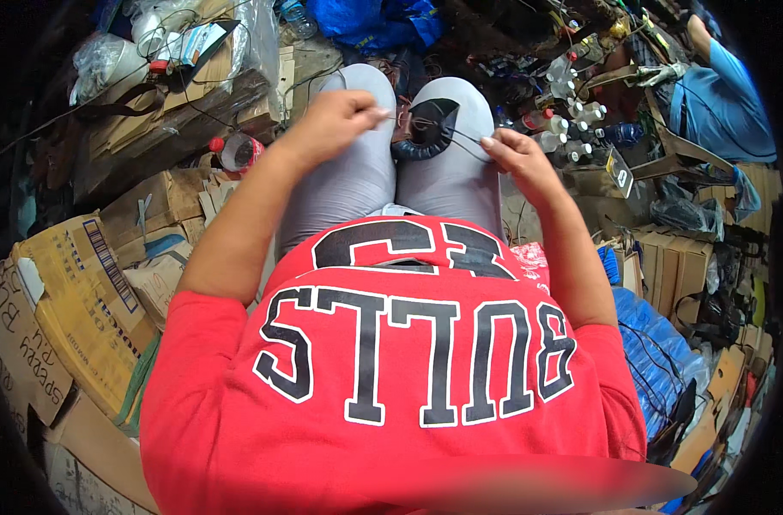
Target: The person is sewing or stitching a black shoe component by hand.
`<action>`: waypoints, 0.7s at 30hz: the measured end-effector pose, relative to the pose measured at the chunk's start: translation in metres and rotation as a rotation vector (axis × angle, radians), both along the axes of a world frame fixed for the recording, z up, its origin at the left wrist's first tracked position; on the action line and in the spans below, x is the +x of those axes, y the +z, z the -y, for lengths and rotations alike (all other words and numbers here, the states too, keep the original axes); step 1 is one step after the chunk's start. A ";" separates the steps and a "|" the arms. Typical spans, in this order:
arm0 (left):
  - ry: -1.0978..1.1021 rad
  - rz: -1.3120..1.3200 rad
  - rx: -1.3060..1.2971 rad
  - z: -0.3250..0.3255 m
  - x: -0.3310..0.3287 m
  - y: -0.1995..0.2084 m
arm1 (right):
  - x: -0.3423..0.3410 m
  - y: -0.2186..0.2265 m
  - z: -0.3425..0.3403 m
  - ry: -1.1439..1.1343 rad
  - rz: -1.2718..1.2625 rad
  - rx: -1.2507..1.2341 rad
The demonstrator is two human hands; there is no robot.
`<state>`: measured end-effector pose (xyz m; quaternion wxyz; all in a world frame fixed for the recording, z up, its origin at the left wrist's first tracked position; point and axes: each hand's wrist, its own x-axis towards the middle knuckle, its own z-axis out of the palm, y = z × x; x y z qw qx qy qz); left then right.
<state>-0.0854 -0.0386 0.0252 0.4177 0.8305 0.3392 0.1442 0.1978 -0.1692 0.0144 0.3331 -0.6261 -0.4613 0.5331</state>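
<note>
A black curved piece [424, 149], shiny along its rolled lower edge, rests on my grey-clad knees [447, 184]; its exact kind is unclear. Thin dark cord [470, 139] runs from it to my right hand [522, 161], whose thumb and fingers are pinched on the strand, just right of my right knee. Over my left knee, my left hand [344, 122] is closed, knuckles up, slightly blurred, left of the black piece. Something thin seems to stretch from its fingertips toward the piece, but what they grip is hidden.
Cardboard boxes [87, 296] crowd my left side. A red-capped bottle [237, 153] lies by my left knee, and several small bottles [570, 129] stand beyond my right. Blue plastic [653, 356] is at my right elbow. Another person's blue-clothed leg [722, 107] shows at far right.
</note>
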 end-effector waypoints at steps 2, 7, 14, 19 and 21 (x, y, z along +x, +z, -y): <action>0.199 -0.016 -0.099 -0.011 -0.030 0.003 | 0.020 -0.002 0.008 -0.120 -0.096 0.006; 0.497 0.184 -0.192 -0.061 -0.162 -0.047 | 0.101 -0.029 0.037 -0.288 -0.237 -0.030; 0.318 0.130 0.190 -0.025 -0.042 0.004 | 0.070 0.000 0.016 -0.132 0.392 0.113; -0.188 0.355 0.286 -0.013 0.057 0.000 | 0.001 0.034 -0.031 0.105 0.388 0.376; -0.203 0.018 -0.252 -0.012 0.076 0.012 | -0.002 0.032 -0.038 0.168 0.502 0.439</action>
